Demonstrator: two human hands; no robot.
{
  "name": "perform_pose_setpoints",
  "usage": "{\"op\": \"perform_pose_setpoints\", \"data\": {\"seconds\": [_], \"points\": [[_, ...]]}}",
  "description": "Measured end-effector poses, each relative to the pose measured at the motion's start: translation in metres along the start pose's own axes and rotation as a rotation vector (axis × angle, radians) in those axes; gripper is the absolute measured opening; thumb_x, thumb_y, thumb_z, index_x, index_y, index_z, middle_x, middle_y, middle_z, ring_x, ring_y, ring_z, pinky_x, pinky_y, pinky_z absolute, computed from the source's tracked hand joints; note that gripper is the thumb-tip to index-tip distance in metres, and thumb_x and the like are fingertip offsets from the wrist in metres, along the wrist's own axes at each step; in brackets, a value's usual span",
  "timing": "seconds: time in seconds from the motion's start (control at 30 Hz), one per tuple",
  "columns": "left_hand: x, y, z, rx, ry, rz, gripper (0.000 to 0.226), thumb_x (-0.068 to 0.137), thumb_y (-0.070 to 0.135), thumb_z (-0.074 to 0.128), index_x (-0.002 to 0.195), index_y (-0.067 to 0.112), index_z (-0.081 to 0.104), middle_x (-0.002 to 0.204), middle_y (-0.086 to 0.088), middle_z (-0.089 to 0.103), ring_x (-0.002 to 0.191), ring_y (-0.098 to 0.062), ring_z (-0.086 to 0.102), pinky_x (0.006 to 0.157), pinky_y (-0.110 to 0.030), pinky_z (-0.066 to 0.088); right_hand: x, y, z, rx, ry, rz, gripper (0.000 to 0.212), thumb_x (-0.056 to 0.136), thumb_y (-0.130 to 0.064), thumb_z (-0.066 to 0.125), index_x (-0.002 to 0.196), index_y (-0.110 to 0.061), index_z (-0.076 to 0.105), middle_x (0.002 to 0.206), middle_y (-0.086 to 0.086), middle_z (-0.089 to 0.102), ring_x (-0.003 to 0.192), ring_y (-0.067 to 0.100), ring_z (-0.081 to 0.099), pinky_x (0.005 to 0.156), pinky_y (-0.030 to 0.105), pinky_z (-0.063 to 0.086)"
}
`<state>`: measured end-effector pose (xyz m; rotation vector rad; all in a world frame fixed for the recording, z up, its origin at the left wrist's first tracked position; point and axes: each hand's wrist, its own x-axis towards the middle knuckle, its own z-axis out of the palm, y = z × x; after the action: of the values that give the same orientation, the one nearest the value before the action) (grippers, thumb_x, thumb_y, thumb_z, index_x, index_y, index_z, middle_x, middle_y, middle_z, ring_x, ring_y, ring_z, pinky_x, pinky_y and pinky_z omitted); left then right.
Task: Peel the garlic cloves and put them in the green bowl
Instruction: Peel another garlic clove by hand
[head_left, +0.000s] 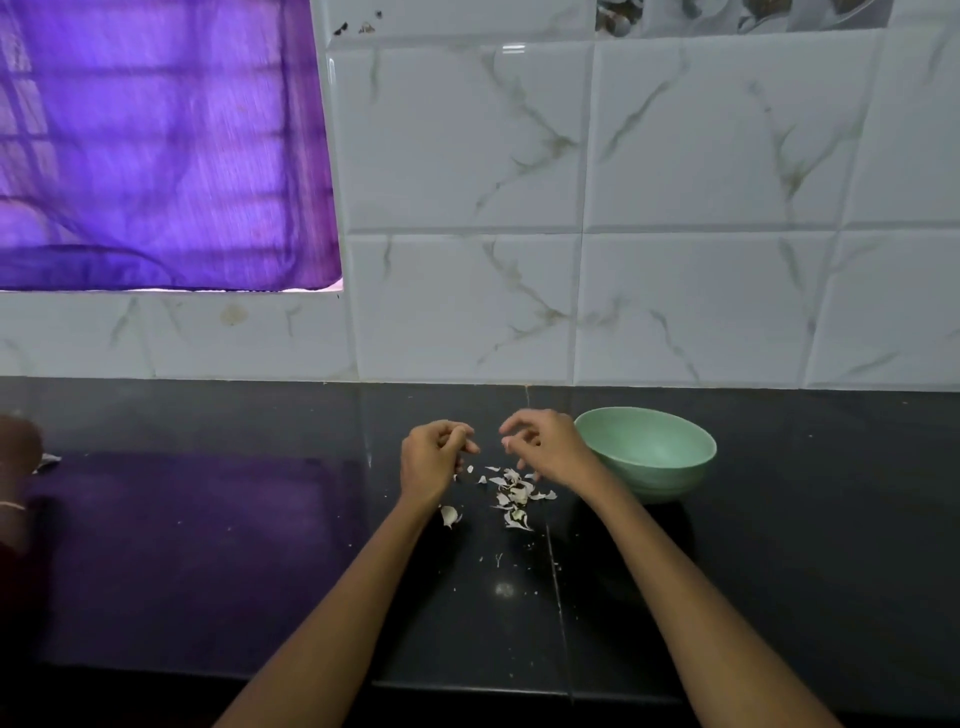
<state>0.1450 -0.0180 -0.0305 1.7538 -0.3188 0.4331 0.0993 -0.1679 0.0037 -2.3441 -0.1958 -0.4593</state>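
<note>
Left hand (434, 457) and right hand (540, 441), fingers curled; whether either pinches anything cannot be told. A small, pale, papery-skinned garlic clove (450, 516) lies on the dark polished counter (208, 545), left of the glossy green bowl (670, 467). The clove is probably light, firm and slippery; its tip looks the best place to take hold.

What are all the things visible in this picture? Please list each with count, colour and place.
green bowl: one, pale green, on the counter, right of the hands; no contents can be seen
garlic skins: many scraps, white, scattered on the counter between and below the hands
garlic clove: one, whitish, on the counter beside the left wrist
counter: one, black, glossy, across the lower picture
wall tiles: many, white with marble veins, behind the counter
curtain: one, purple, upper left
left hand: fingers curled, above the skins; contents not clear
right hand: fingers curled, beside the bowl; contents not clear
</note>
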Motion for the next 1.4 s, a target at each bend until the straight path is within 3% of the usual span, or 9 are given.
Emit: {"op": "perform_pose_setpoints", "data": {"seconds": [0.1, 0.23, 0.37, 0.5, 0.73, 0.93, 1.07, 1.27, 1.4], "points": [[0.003, -0.002, -0.002, 0.039, -0.003, -0.025, 0.023, 0.085, 0.012, 0.057, 0.068, 0.023, 0.068, 0.063, 0.006, 0.071, 0.050, -0.009, 0.058, 0.056, -0.027, 0.052, -0.004, -0.001, 0.000, -0.289, -0.281, 0.025, 0.027, 0.078, -0.017, 0.071, 0.105, -0.013, 0.067, 0.094, 0.005, 0.065, 0.079, 0.014, 0.059, 0.077, 0.028, 0.050], [0.006, -0.008, -0.006, 0.052, -0.036, -0.098, 0.021, 0.082, 0.020, 0.065, 0.061, 0.025, 0.068, 0.065, 0.005, 0.072, 0.059, -0.013, 0.067, 0.069, -0.038, 0.058, -0.010, 0.003, -0.003, -0.349, -0.446, 0.143, 0.016, 0.073, -0.012, 0.077, 0.088, -0.012, 0.070, 0.080, 0.001, 0.061, 0.069, 0.014, 0.058, 0.064, 0.022, 0.046], [0.003, -0.002, -0.007, 0.170, -0.070, -0.121, 0.027, 0.072, 0.034, 0.044, 0.060, 0.018, 0.062, 0.059, 0.008, 0.069, 0.064, -0.014, 0.067, 0.072, -0.038, 0.057, -0.009, 0.004, -0.002, -0.267, -0.284, 0.104, 0.020, 0.082, 0.005, 0.058, 0.074, -0.013, 0.063, 0.084, 0.012, 0.069, 0.054, 0.011, 0.056, 0.065, 0.024, 0.052], [-0.002, 0.003, -0.006, 0.297, -0.060, -0.082, 0.034, 0.076, 0.030, 0.039, 0.056, 0.008, 0.054, 0.053, 0.007, 0.059, 0.057, -0.017, 0.057, 0.058, -0.026, 0.042, -0.005, 0.009, -0.003, -0.146, -0.092, 0.048, 0.040, 0.083, 0.011, 0.036, 0.109, -0.005, 0.062, 0.091, 0.013, 0.069, 0.065, 0.009, 0.057, 0.074, 0.023, 0.047], [0.006, -0.016, -0.014, 0.838, -0.269, -0.078, 0.028, 0.086, 0.027, 0.062, 0.114, 0.026, 0.063, 0.114, 0.001, 0.064, 0.115, -0.022, 0.053, 0.089, -0.035, 0.044, 0.001, 0.023, 0.020, -0.345, -0.233, 0.021, 0.035, 0.087, 0.002, 0.046, 0.114, -0.011, 0.065, 0.116, 0.015, 0.065, 0.108, 0.028, 0.060, 0.094, 0.032, 0.046], [0.008, -0.020, -0.010, 0.703, -0.301, -0.025, 0.019, 0.083, 0.001, 0.057, 0.084, 0.014, 0.071, 0.097, -0.009, 0.070, 0.093, -0.024, 0.064, 0.081, -0.031, 0.051, 0.000, 0.019, 0.012, -0.253, -0.109, -0.026, 0.025, 0.075, 0.009, 0.053, 0.077, -0.010, 0.069, 0.081, 0.008, 0.070, 0.077, 0.022, 0.066, 0.070, 0.024, 0.052], [0.005, -0.012, -0.006, 0.575, -0.353, 0.105, 0.029, 0.080, -0.009, 0.050, 0.091, 0.006, 0.072, 0.092, -0.012, 0.071, 0.082, -0.022, 0.064, 0.079, -0.031, 0.051, -0.003, 0.014, 0.006, -0.144, 0.017, -0.074, 0.028, 0.086, 0.006, 0.041, 0.097, -0.006, 0.064, 0.071, -0.004, 0.060, 0.063, 0.009, 0.056, 0.063, 0.016, 0.045], [0.003, -0.006, -0.004, 0.392, -0.411, 0.193, 0.025, 0.081, 0.001, 0.065, 0.104, 0.010, 0.069, 0.089, -0.003, 0.070, 0.070, -0.003, 0.061, 0.064, -0.001, 0.045, -0.007, 0.006, -0.003, -0.235, -0.132, -0.080, 0.008, 0.075, -0.008, 0.071, 0.081, -0.012, 0.070, 0.074, -0.001, 0.068, 0.068, 0.009, 0.060, 0.069, 0.020, 0.047], [0.002, -0.003, -0.006, 0.393, -0.558, 0.158, 0.028, 0.072, 0.011, 0.078, 0.098, 0.014, 0.070, 0.082, 0.002, 0.070, 0.068, 0.002, 0.060, 0.070, -0.010, 0.049, -0.013, 0.006, -0.007, -0.268, -0.371, 0.154, 0.013, 0.071, -0.004, 0.076, 0.076, -0.011, 0.066, 0.065, 0.000, 0.061, 0.053, 0.010, 0.058, 0.057, 0.021, 0.052]]}}
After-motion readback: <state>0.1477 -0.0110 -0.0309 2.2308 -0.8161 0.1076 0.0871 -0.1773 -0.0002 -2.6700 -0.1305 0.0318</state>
